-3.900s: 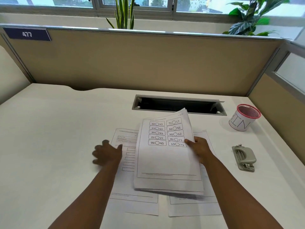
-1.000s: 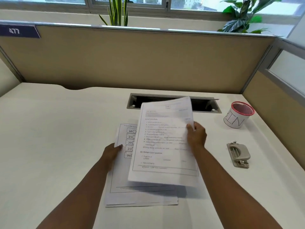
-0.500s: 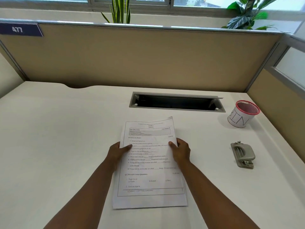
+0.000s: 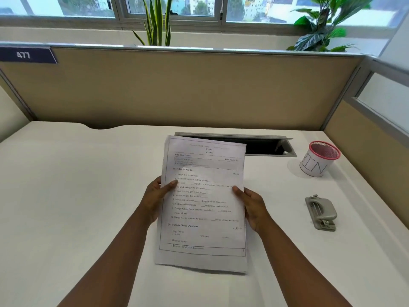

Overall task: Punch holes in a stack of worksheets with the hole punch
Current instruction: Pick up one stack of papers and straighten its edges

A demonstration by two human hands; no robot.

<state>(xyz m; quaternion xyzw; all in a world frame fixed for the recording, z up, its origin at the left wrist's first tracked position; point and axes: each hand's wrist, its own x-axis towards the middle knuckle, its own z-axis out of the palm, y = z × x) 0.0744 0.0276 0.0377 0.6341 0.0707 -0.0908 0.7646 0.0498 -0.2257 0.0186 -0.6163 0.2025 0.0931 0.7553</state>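
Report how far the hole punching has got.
Done: the white printed worksheets are gathered into one stack. In hand: left hand and right hand grip its side edges above the white desk. Left: all punching; the grey metal hole punch lies untouched.

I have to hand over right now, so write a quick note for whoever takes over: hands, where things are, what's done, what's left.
Left hand and right hand each grip a side edge of the stack of worksheets, held tilted above the desk.
The hole punch lies untouched on the desk to the right, near the pen cup.
Done: sheets gathered into one stack.
Left: square the edges, feed the stack into the punch, press.
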